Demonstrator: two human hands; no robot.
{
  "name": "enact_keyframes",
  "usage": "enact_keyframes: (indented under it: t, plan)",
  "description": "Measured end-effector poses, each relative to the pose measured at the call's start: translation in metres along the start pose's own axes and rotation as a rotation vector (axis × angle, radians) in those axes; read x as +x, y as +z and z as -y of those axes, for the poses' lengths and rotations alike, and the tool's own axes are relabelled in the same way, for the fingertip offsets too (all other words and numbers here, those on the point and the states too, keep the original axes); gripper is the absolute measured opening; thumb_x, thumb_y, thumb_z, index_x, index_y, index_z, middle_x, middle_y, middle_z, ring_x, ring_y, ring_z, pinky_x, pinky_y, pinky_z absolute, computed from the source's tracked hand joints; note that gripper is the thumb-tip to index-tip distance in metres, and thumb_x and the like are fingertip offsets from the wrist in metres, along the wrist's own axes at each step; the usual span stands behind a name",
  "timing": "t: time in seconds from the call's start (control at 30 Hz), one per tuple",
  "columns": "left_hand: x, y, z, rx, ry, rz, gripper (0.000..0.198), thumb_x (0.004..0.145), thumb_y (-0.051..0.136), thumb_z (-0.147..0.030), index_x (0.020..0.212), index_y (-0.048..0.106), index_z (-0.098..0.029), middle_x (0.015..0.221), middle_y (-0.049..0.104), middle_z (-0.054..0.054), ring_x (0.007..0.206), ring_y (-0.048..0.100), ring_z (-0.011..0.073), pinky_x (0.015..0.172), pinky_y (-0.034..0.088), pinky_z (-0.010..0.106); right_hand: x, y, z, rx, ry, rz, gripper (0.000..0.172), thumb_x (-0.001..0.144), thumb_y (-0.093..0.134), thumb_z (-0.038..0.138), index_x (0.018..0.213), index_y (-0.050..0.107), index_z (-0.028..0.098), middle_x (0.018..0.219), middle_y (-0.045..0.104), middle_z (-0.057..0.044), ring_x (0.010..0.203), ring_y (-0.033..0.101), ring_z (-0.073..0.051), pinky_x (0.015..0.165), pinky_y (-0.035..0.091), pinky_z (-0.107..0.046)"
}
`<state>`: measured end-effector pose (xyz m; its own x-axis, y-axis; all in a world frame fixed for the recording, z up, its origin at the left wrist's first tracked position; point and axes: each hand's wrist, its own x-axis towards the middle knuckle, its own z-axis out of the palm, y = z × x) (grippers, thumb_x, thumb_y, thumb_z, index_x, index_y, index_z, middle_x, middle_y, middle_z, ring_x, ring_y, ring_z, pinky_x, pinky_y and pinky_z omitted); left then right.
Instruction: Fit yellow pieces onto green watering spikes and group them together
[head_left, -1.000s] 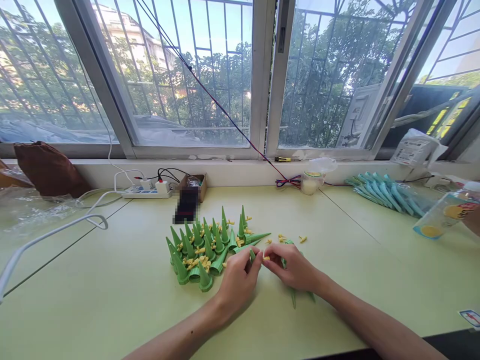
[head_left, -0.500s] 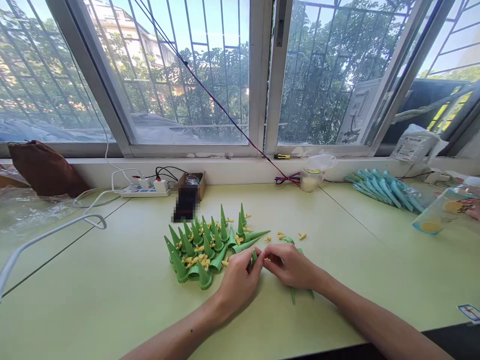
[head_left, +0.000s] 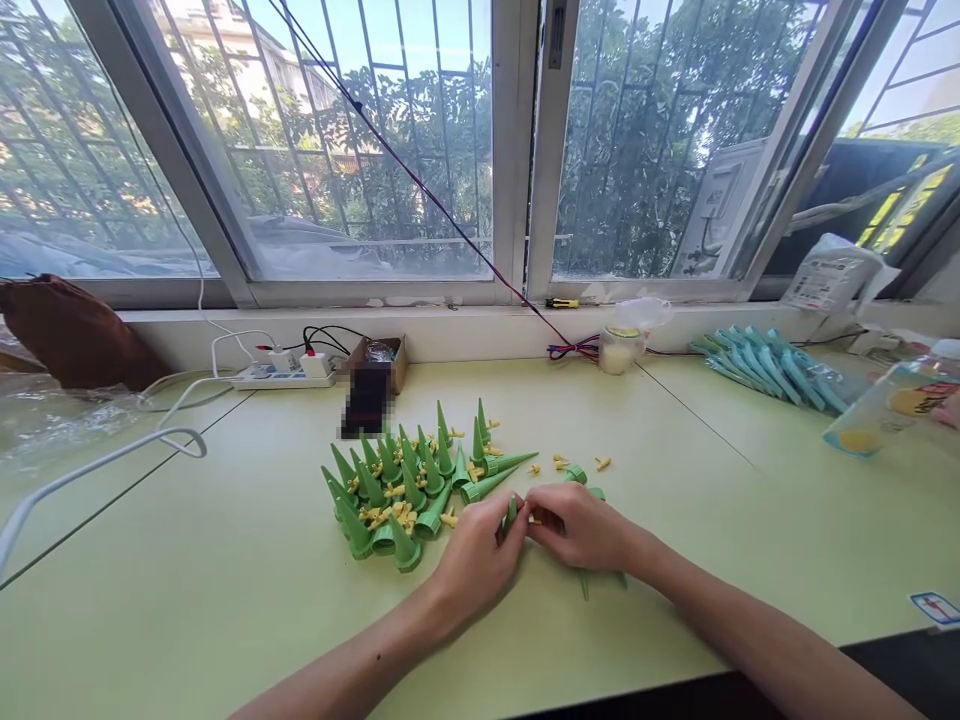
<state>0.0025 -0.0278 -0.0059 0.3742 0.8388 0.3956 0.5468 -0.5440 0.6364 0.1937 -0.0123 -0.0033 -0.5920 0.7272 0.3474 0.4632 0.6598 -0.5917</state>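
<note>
My left hand point(head_left: 480, 555) is closed on a green plastic cone point(head_left: 511, 514), whose pointed part shows between thumb and fingers. Fingertip to fingertip with it, my right hand point(head_left: 585, 525) pinches a small yellow plastic fitting point(head_left: 535, 518), mostly hidden by the fingers. To the left of the hands stands a cluster of green cones point(head_left: 406, 550), many upright and some lying on their sides. Loose yellow fittings point(head_left: 401, 515) are scattered among them. A few more yellow fittings point(head_left: 603, 463) and green cones point(head_left: 575, 474) lie beyond and partly under my right hand.
Behind the cones are a blurred dark object point(head_left: 367, 400), a small cardboard box point(head_left: 397, 365) and a power strip point(head_left: 285, 378) with white cables. A jar point(head_left: 619, 352), teal packets point(head_left: 772, 370) and a clear pouch point(head_left: 862, 425) stand along the back right of the table point(head_left: 225, 560).
The camera view has shifted slightly. Both hands stay together at nearly the same place, with the fingers barely moved and the same pieces held.
</note>
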Motion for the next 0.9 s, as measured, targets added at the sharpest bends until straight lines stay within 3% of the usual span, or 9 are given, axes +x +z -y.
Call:
enact_keyframes:
  t: [0.47, 0.9]
  plan:
    - [0.0007, -0.0009, 0.0002, -0.007, -0.017, -0.004, 0.031, 0.099, 0.047, -0.03, 0.07, 0.054, -0.021, 0.066, 0.064, -0.001, 0.056, 0.048, 0.0128, 0.057, 0.035, 0.026, 0.0012, 0.0024, -0.0035, 0.044, 0.016, -0.007, 0.023, 0.097, 0.056, 0.023, 0.075, 0.05, 0.021, 0.067, 0.054, 0.003, 0.059, 0.041, -0.012, 0.057, 0.033, -0.023]
    - [-0.0008, 0.0008, -0.0001, -0.007, -0.018, 0.013, 0.031, 0.1, 0.047, -0.029, 0.07, 0.051, -0.021, 0.068, 0.064, -0.001, 0.055, 0.047, 0.0128, 0.057, 0.033, 0.026, -0.0004, 0.0006, 0.0007, 0.037, 0.008, 0.007, 0.02, 0.084, 0.058, 0.011, 0.074, 0.044, 0.021, 0.067, 0.052, 0.004, 0.059, 0.044, -0.012, 0.057, 0.033, -0.023]
